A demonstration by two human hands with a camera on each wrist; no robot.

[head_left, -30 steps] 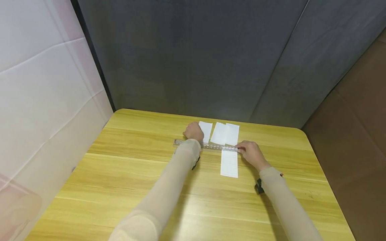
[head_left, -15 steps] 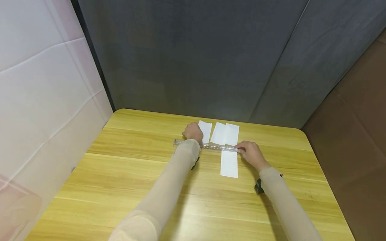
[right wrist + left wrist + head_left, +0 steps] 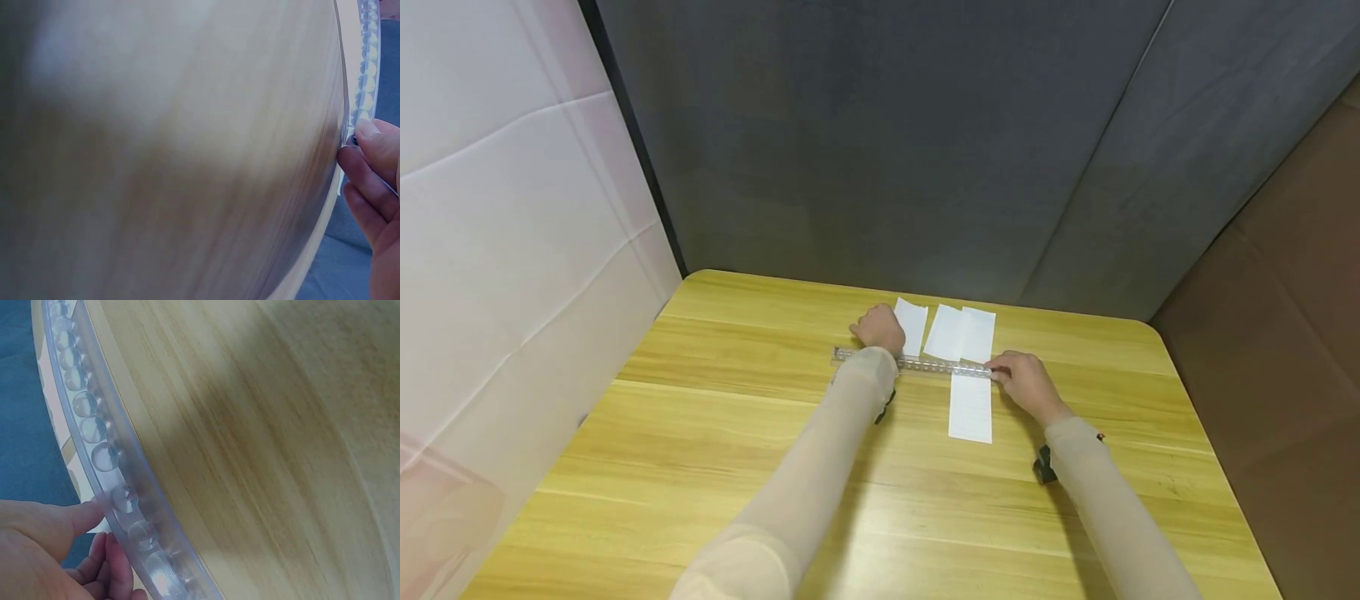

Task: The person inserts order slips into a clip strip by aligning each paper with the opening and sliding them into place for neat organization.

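Observation:
A clear plastic ruler [image 3: 925, 364] lies crosswise on the yellow wooden table [image 3: 737, 442]. It crosses a long white paper strip [image 3: 971, 408]. My left hand [image 3: 878, 327] holds the ruler near its left end. In the left wrist view, the thumb and fingers of that hand [image 3: 94, 540] pinch the bubbled ruler [image 3: 103, 456]. My right hand [image 3: 1006, 370] pinches the ruler's right end, and the right wrist view shows its fingertips [image 3: 369, 147] on the ruler's [image 3: 367, 56] end. Two shorter white strips [image 3: 912, 326] [image 3: 945, 332] lie just beyond the ruler.
A grey fabric backdrop [image 3: 887, 142] stands close behind the table's far edge. A white panel [image 3: 512, 217] closes the left side and a brown wall [image 3: 1292, 317] the right. The table's rounded far right corner [image 3: 1150, 327] is near the right hand.

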